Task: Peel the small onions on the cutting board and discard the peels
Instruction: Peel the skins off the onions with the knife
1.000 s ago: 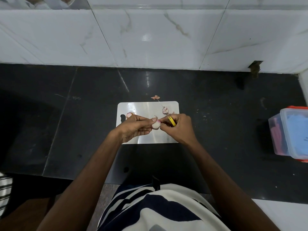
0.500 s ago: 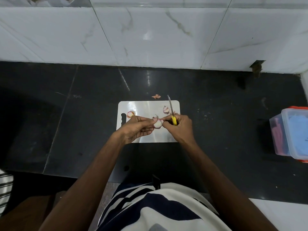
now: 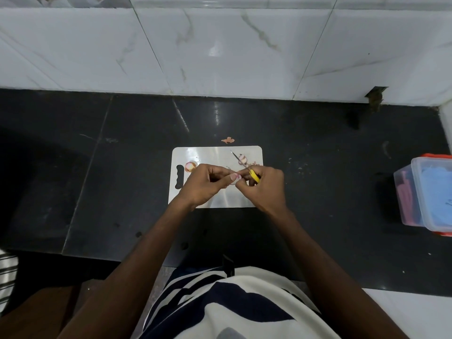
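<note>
A white cutting board [image 3: 210,155] lies on the black counter. Above its middle, my left hand [image 3: 205,184] pinches a small pale onion [image 3: 235,178] at the fingertips. My right hand [image 3: 265,185] touches the same onion and grips a yellow-handled knife [image 3: 254,176], whose thin blade points up and left. Another small onion [image 3: 242,159] lies on the board's far right, beside the blade. A pinkish onion piece [image 3: 190,166] rests near the board's handle slot, left of my left hand.
A scrap of peel [image 3: 228,140] lies on the counter just beyond the board. A clear plastic box [image 3: 425,194] with an orange lid and blue contents stands at the right edge. White marble wall tiles [image 3: 220,50] rise behind the counter.
The knife blade has tilted from pointing straight away to pointing up-left. Both hands stayed over the board, fingertips closing tighter around the small onion.
</note>
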Action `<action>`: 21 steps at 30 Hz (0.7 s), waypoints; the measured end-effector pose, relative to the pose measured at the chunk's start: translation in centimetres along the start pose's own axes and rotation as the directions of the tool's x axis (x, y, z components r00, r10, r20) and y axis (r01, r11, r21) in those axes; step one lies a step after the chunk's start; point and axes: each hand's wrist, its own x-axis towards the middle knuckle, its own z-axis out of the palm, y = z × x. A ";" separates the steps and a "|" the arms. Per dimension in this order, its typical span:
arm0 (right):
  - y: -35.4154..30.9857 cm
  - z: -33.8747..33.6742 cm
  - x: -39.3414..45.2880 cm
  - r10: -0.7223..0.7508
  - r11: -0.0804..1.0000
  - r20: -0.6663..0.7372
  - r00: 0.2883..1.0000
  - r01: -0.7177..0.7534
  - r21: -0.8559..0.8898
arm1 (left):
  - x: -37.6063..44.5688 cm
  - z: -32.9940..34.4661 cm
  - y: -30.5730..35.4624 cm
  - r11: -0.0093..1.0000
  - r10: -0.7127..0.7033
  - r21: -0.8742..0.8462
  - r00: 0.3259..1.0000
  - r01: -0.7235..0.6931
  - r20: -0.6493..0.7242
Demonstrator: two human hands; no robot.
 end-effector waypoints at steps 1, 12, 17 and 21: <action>0.0 0.2 0.0 0.005 1.000 -0.024 1.000 -0.005 0.000 | 0.0 0.1 0.2 1.000 0.011 0.010 1.000 -0.011 -0.015; -0.2 1.1 -0.7 0.059 0.996 -0.153 0.987 -0.048 0.073 | -0.4 0.9 0.2 0.997 0.077 0.037 0.992 -0.073 -0.105; -0.1 0.9 -0.9 0.121 0.987 -0.123 0.985 -0.107 0.119 | -0.5 1.1 0.1 0.997 0.077 -0.005 0.991 -0.078 -0.107; -0.1 0.7 -0.6 0.181 0.966 -0.115 0.977 -0.154 0.209 | -0.6 1.1 0.0 0.993 0.067 -0.093 0.994 -0.075 -0.086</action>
